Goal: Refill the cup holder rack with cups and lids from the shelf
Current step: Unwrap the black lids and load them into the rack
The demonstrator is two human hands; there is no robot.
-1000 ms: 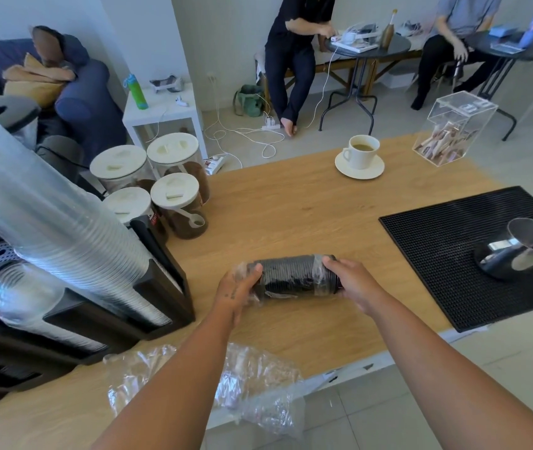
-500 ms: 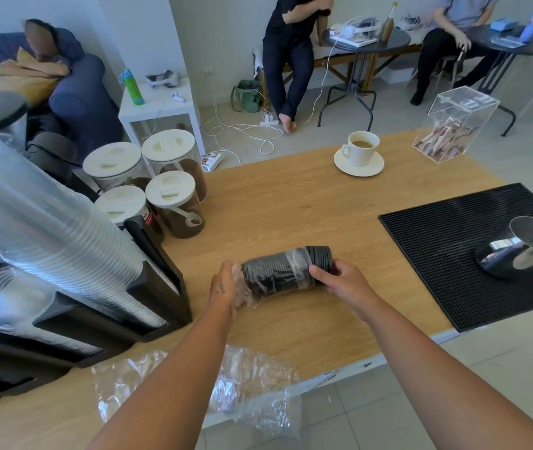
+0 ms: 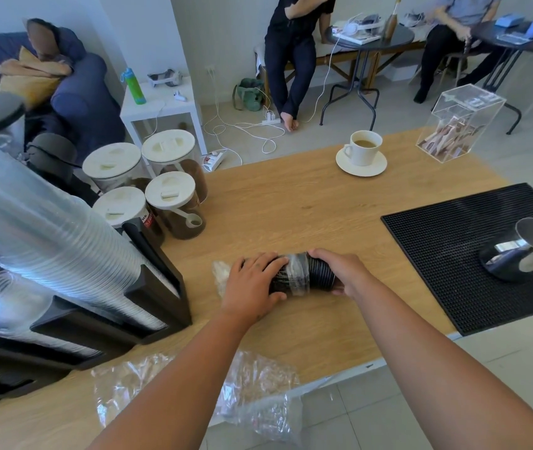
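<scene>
This lid stack looks light but bendy, so my left hand grips its slick sleeve, right hand the bare end.

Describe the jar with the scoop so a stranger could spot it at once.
Start at the wooden counter and go to its left side, where four white-lidded jars stand just beyond the black rack. The one you want is the front right jar, holding dark brown grounds. It alone shows a white scoop through its glass.
</scene>
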